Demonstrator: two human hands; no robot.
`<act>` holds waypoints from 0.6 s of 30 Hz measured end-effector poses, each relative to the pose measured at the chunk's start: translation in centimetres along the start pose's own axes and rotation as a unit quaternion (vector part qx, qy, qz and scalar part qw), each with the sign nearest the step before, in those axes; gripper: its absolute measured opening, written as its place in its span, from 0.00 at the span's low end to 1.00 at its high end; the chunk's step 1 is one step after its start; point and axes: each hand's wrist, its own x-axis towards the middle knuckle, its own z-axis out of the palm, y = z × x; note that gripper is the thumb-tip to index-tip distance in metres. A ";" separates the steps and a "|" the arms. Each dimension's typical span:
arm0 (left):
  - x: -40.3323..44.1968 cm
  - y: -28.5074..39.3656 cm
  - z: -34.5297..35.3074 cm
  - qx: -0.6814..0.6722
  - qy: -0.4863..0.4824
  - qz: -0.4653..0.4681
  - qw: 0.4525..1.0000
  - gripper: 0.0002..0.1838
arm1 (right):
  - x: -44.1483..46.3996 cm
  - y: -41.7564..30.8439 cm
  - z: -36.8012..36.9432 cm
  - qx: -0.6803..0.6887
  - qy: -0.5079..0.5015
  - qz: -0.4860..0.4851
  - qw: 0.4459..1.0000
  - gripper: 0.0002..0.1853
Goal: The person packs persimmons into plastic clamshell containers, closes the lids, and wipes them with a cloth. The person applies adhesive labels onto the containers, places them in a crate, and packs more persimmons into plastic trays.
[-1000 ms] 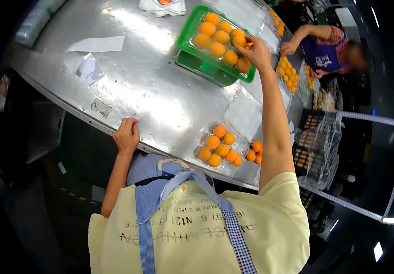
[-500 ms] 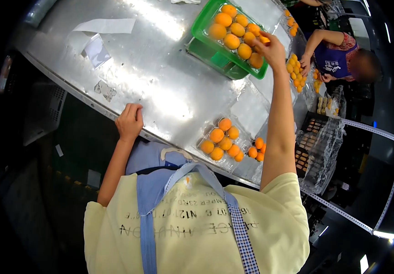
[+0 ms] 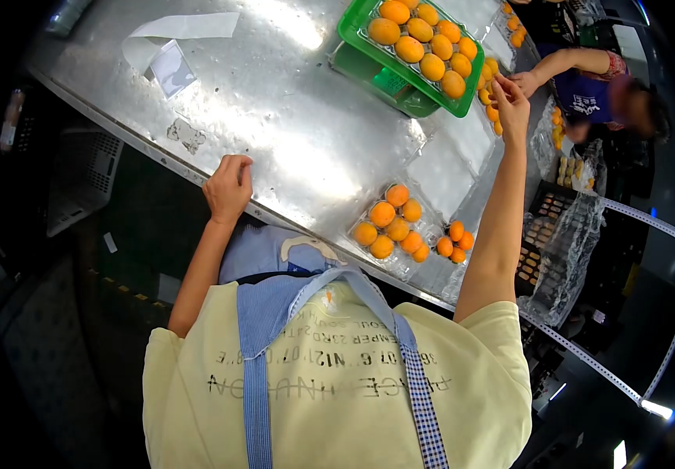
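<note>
My right hand [image 3: 511, 111] reaches past the right end of a green basket [image 3: 345, 30], close to loose apricots [image 3: 493, 116] and a co-worker's hand. Its fingers are bent but apart, and I see no fruit in them. On the basket lies a clear plastic tray holding several apricots [image 3: 409, 49]. My left hand [image 3: 229, 186] is at the table's near edge, its fingers curled together with nothing visible in them. Between my arms, a second clear tray of apricots [image 3: 382, 213] sits near the edge, with a small group of apricots [image 3: 456, 241] to its right.
The metal table [image 3: 275, 102] bears a paper strip [image 3: 185, 26] and a small pale packet [image 3: 172, 70]. Across it a co-worker in a purple apron [image 3: 584, 94] handles fruit. A dark crate [image 3: 537, 234] with clear plastic film stands at the right.
My right hand has left the fruit in the basket's tray and moved right, toward the loose apricots. The co-worker's hand is now near mine. My left hand stays at the edge.
</note>
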 end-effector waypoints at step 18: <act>23.3 13.7 5.9 -0.187 -0.058 0.107 0.975 0.14 | 11.1 5.3 4.6 -0.088 0.031 0.037 0.995 0.18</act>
